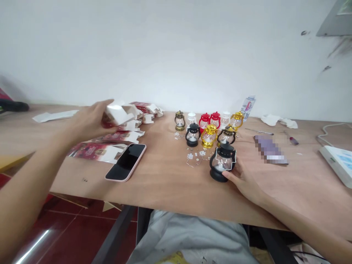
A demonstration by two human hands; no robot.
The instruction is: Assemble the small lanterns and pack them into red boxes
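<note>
My right hand (243, 179) is closed round the lower right side of a small black lantern (224, 163), which stands upright at the table's front with a thin wire handle across its clear globe. Over on the left, my left hand (92, 119) grips a small cardboard box (118, 113), white at its open end and slightly blurred. Beneath and behind it lie several red printed boxes (103, 151), flattened or partly folded. Behind the held lantern stand several more: a black lantern (193, 135), a gold lantern (209, 136), a red lantern (205, 121) and a bronze lantern (179, 120).
A phone (126, 162) lies left of centre. Small loose parts and bent wires (198, 156) are scattered before the lanterns. A pixelated purple item (269, 149), a screwdriver (293, 140), crumpled white paper (279, 120) and a white device (337, 165) are on the right.
</note>
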